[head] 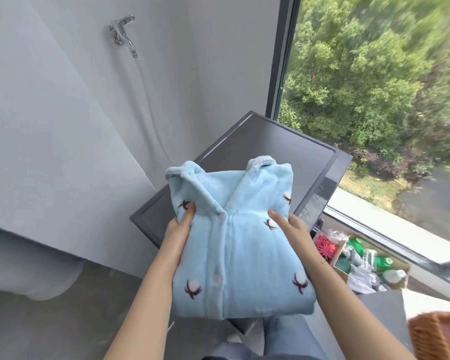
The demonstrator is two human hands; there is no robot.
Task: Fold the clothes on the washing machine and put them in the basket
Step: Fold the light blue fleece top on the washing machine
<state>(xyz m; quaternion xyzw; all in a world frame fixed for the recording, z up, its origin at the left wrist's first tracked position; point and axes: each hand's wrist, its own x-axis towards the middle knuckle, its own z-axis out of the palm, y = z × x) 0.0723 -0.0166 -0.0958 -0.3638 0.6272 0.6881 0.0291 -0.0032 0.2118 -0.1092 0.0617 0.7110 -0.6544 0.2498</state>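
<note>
- Both hands carry the folded pyjama top (240, 245) between them: the left hand (178, 229) has its grip on the left edge with the thumb on top and the fingers hidden beneath, and the right hand (292, 227) has its grip on the right edge in the same way, thumb lying across the fleece.
- Washing machine (265, 141): its dark top shows bare beyond the garment; I see no other clothes on the visible part, though the near part is hidden behind the pyjama top.
- Pyjama top: pale blue fleece with a flower print and buttons, already folded into a neat rectangle with the collar at the far end. It seems lifted clear of the washing machine, held over its near edge, though I cannot tell for certain that the far end is off the surface.
- Basket (437, 333): woven, at the lower right corner of the view, well apart from the garment; only a corner shows, so what already lies in it cannot be told.
- Progress, as I judge it: folding of this garment is done; what remains is carrying it to the right and down and laying it flat in the basket.
- Box of bottles (366, 266) stands on the floor by the window, between washing machine and basket.
</note>
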